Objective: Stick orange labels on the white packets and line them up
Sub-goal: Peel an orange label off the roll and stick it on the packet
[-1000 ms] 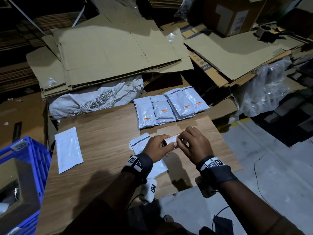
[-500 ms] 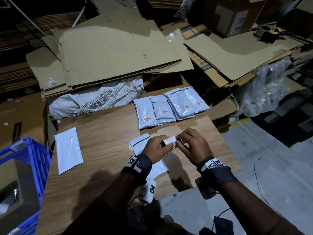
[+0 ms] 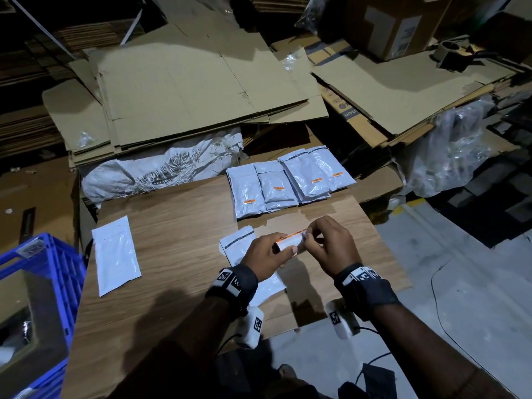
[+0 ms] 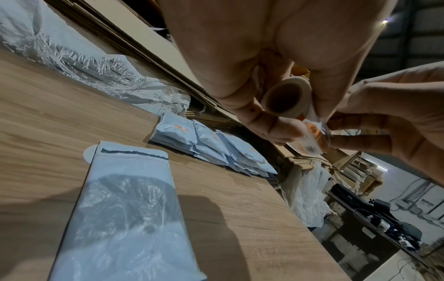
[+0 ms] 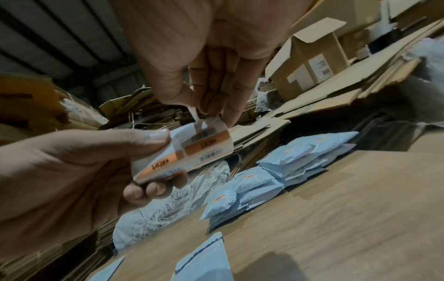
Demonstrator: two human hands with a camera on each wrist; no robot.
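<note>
My left hand (image 3: 273, 250) grips a small roll of orange labels (image 5: 168, 163) above the wooden table (image 3: 172, 220); its cardboard core (image 4: 284, 98) faces the left wrist camera. My right hand (image 3: 322, 243) pinches the corner of an orange label (image 5: 206, 142) at the free end of the strip and lifts it from the backing. An unlabelled white packet (image 3: 239, 246) lies under my left hand (image 4: 276, 123). Another plain white packet (image 3: 116, 254) lies at the table's left. Several labelled packets (image 3: 288, 180) lie overlapped in a row at the far edge.
A blue crate (image 3: 37, 289) stands at the left of the table. A white woven sack (image 3: 161, 174) and flattened cardboard sheets (image 3: 195, 90) lie behind it. A clear plastic bag (image 3: 454, 148) sits at the right, a cardboard box (image 3: 394, 24) further back.
Both hands have stayed in place over the packet; the right fingers have worked the label's corner a little further off the strip.
</note>
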